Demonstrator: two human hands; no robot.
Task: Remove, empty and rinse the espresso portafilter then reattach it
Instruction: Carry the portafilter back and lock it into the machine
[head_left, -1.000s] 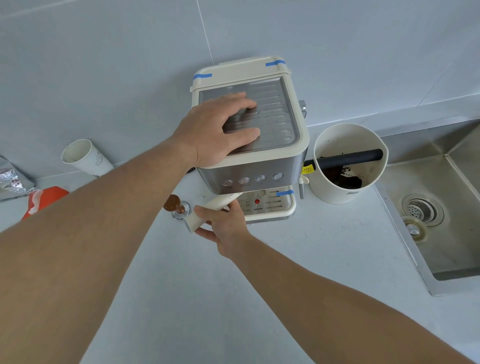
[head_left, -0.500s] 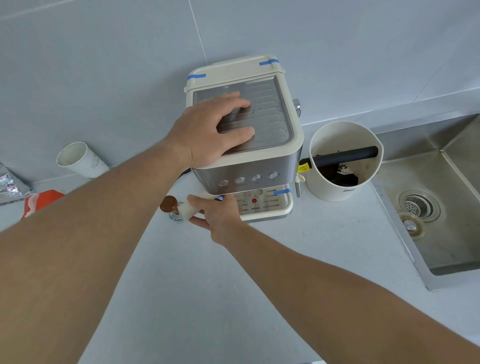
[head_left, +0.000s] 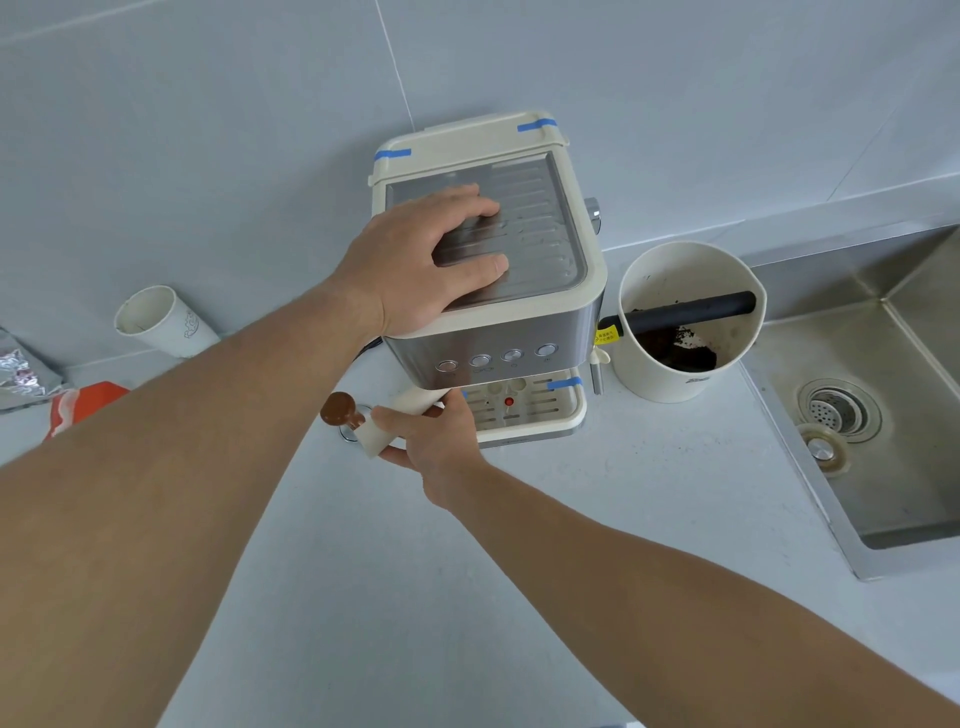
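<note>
A person stands over a cream and steel espresso machine (head_left: 488, 270) on a pale grey desk (head_left: 597, 519), seen from above. The left hand (head_left: 426, 265) lies flat on the machine's top, fingers straight, pressing down to steady it. The right hand (head_left: 441, 431) has its grip closed around the cream handle of the portafilter (head_left: 400, 421), fingers curled under it and thumb on top.

The portafilter sits under the front of the machine, just above the drip tray (head_left: 524, 410); its basket end is hidden beneath the machine body, so whether it is locked in or already free cannot be told. Its long axis runs roughly level, from the hidden head under the machine out to the lower left, with the handle's free end pointing toward the person's left.

To do this step well, it seems best to keep firm downward pressure with the left hand so the machine does not slide, and to swing the handle sideways in one steady motion, keeping it level, before lowering it clear.

A brown-knobbed tamper (head_left: 343, 413) stands just beside the handle's end. To the right are a knock box (head_left: 685, 322) holding dark grounds and a steel sink (head_left: 883, 415).
</note>
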